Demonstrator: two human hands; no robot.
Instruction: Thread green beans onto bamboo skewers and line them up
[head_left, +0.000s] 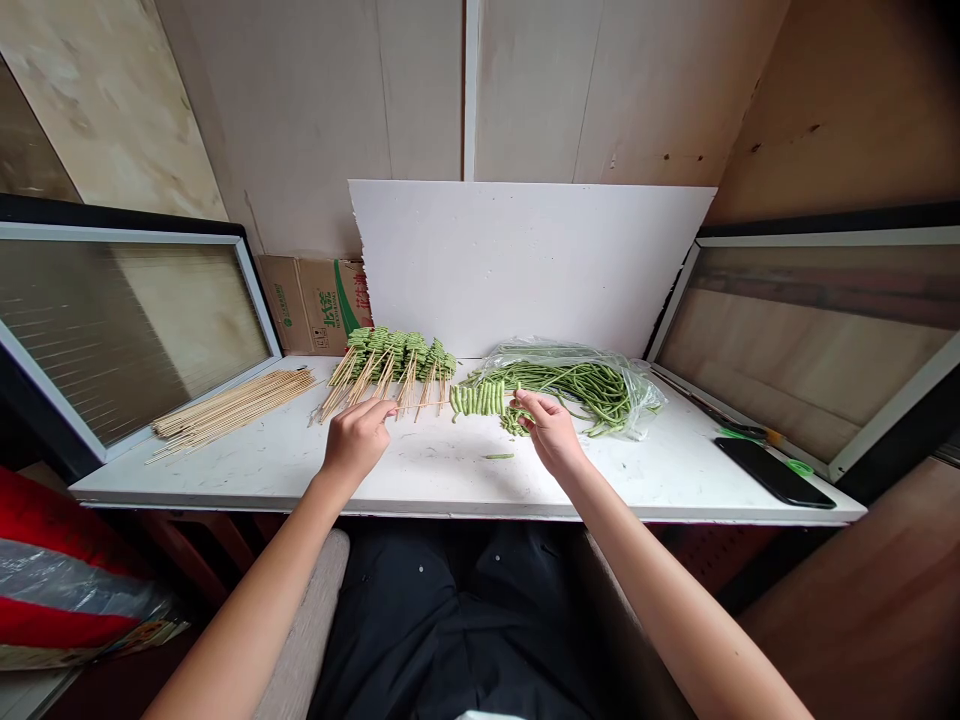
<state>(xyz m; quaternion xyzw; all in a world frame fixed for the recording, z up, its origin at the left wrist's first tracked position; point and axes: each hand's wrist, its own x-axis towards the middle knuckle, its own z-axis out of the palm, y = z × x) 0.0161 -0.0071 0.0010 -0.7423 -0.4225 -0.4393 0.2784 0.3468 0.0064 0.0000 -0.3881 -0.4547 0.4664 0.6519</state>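
My left hand [358, 436] pinches the bare end of a bamboo skewer held level above the table. Several cut green bean pieces [478, 399] sit side by side across the skewer's right part. At its right tip, my right hand [552, 432] has thumb and fingers closed on a bean piece [517, 390]. Below that hand lies a small heap of cut bean pieces [514, 422], partly hidden by it. One loose piece [499, 457] rests nearer the table's front. Behind my left hand, finished bean skewers [405, 350] are piled with their sticks pointing toward me.
Bare bamboo skewers [232, 408] lie bundled at left. Long whole beans [592, 385] spill from a clear plastic bag [641, 400]. Scissors [750, 428] and a black phone [772, 472] lie at right. A white board [532, 265] and a cardboard box [304, 300] stand behind.
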